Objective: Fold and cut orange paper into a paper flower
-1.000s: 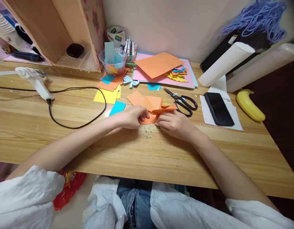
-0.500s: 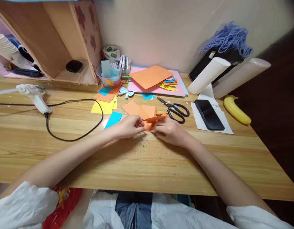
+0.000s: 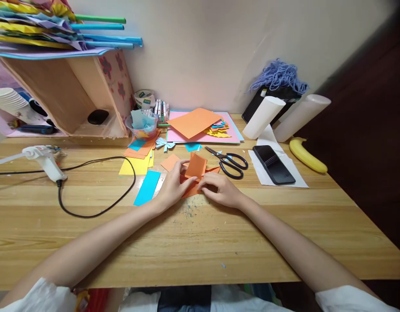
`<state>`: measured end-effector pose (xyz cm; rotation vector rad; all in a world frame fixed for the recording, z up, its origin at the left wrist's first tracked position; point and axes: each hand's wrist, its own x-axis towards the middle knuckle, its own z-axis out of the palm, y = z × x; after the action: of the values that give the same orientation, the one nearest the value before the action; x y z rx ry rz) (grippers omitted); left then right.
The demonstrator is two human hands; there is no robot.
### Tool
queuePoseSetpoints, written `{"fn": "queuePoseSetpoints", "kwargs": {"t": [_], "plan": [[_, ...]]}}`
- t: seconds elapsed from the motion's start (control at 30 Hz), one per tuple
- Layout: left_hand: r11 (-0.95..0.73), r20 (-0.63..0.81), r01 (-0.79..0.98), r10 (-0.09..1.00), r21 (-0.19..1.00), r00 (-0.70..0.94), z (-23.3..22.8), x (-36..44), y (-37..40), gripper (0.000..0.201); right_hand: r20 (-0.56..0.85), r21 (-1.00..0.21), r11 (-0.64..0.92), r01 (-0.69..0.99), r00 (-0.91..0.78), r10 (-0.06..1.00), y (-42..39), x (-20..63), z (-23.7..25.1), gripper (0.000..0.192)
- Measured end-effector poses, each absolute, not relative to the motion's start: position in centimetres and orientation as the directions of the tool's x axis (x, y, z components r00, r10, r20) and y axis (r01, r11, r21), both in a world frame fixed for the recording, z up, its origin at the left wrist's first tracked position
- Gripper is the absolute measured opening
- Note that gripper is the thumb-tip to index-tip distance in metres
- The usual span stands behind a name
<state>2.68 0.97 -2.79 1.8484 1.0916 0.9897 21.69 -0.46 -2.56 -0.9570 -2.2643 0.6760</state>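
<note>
Orange paper (image 3: 196,165) with creases stands partly raised between my two hands, low over the table. My left hand (image 3: 174,184) is closed on its left side, thumb in front and fingers behind. My right hand (image 3: 221,189) pinches the paper's near right edge with curled fingers. A flat orange piece (image 3: 170,162) lies just beyond my left hand. To the right of my right hand rest black-handled scissors (image 3: 230,164), their blades pointing up and left. A blue paper strip (image 3: 147,188) lies left of my left hand.
A white glue gun (image 3: 46,162) stands at left, its black cord looping over the table. Yellow sheets (image 3: 133,165), a tub of scraps (image 3: 142,125) and stacked coloured paper (image 3: 193,123) lie behind. At right are a phone (image 3: 274,164) and a banana (image 3: 307,155).
The orange paper's folded part has tipped up and now faces me. My left hand has moved round its left side. The view has tilted upward, showing the paper crafts on the shelf.
</note>
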Motion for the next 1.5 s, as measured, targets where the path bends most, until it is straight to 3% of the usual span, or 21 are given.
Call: {"fn": "queuePoseSetpoints", "kwargs": {"t": [0.13,0.23,0.33,0.4,0.5,0.6,0.63,0.7,0.77,0.83,1.1,1.3,1.37,1.5], "plan": [[-0.395,0.287,0.396,0.908,0.829,0.304,-2.2,2.3,0.8,0.022,0.261,-0.832,0.411,0.373,-0.39,0.883,-0.5,22.3,-1.2,0.012],[-0.525,0.437,0.467,0.851,0.712,0.29,-1.0,1.8,0.3,0.016,0.092,-0.981,0.135,0.14,-0.274,0.957,-0.6,23.2,0.1,0.022],[-0.659,0.582,0.513,0.743,0.55,0.33,0.1,1.4,-0.2,0.02,-0.105,-0.99,-0.129,-0.053,-0.32,0.942,-1.0,23.5,0.9,0.053],[-0.707,0.64,0.534,0.684,0.463,0.35,0.4,1.4,-0.5,0.021,-0.158,-0.977,-0.194,-0.094,-0.299,0.941,-1.2,23.3,1.1,0.058],[-0.718,0.668,0.516,0.669,0.467,0.325,0.5,1.9,-0.9,0.02,-0.145,-0.986,-0.155,-0.066,-0.13,0.981,-1.4,22.6,1.0,0.042],[-0.579,0.598,0.458,0.792,0.675,0.121,0.6,2.8,-1.5,0.015,-0.11,-0.993,-0.111,-0.049,-0.022,0.994,-1.1,22.4,0.8,0.035],[-0.473,0.506,0.414,0.862,0.778,0.033,0.6,3.1,-1.6,0.013,-0.095,-0.994,-0.095,-0.046,-0.011,0.995,-0.9,22.5,0.6,0.033],[-0.212,0.208,0.26,0.977,0.942,0.042,0.6,3.9,-1.7,0.02,-0.066,-0.997,-0.066,-0.03,-0.008,0.998,-0.6,22.9,0.4,0.031],[0.06,-0.074,0.07,0.973,0.996,0.219,0.4,4.6,-1.4,0.035,-0.043,-0.999,-0.043,-0.004,-0.005,0.999,-0.3,23.2,0.0,0.031],[0.191,-0.171,-0.022,0.921,0.981,0.349,0.2,5.3,-1.0,0.043,-0.017,-0.999,-0.018,0.027,0.028,0.999,-0.2,23.3,-0.4,0.031],[0.317,-0.265,-0.03,0.837,0.948,0.479,-1.0,6.0,-0.7,0.04,0.109,-0.967,0.085,0.239,0.091,0.99,-1.4,22.2,-1.3,0.024],[0.293,-0.246,-0.029,0.849,0.956,0.468,-1.9,5.8,-0.6,0.036,0.306,-0.822,0.191,0.537,0.134,0.943,-1.7,22.7,-0.6,0.016],[0.293,-0.243,-0.035,0.847,0.955,0.472,-2.2,5.8,-0.6,0.036,0.275,-0.825,0.167,0.539,0.126,0.953,-1.6,23.1,-0.4,0.015],[0.278,-0.232,-0.025,0.845,0.96,0.482,-2.5,5.6,-0.6,0.034,0.078,-0.91,0.015,0.414,0.135,0.988,-1.2,23.3,-0.6,0.018]]}}
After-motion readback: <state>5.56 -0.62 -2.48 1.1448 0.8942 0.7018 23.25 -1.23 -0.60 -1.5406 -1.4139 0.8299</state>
